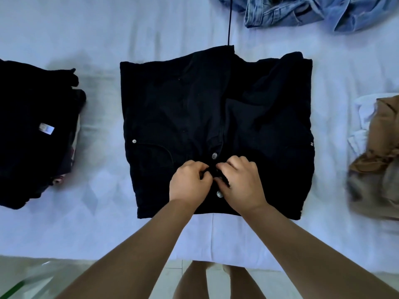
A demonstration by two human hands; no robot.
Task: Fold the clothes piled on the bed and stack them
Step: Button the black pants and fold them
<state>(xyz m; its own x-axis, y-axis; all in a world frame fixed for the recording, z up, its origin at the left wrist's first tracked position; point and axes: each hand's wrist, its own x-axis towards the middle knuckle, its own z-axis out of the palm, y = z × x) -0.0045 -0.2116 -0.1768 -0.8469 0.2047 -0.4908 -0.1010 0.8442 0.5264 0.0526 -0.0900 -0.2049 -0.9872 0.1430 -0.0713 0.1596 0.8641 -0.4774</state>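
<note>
Your black button-front garment (pixel 185 108) lies spread flat in the middle of the white bed sheet (pixel 108 223), close to the bed's near edge; take it as your landmark. Both of your hands meet on its front placket, near its lower edge; your left hand (pixel 190 184) has fingers curled, pinching the dark cloth on one side of the opening; your right hand (pixel 241 182) is curled the same way, pinching the cloth on the other side. One silver button (pixel 214 156) shows just above your hands; a second silver button (pixel 219 194) sits just below your right fingers. To the garment's left, well apart, rests a stack of folded dark clothes (pixel 32 137); beyond its far right corner lies crumpled blue denim (pixel 302 11); to its right sits a rumpled tan garment (pixel 377 158) over white cloth (pixel 360 117).
</note>
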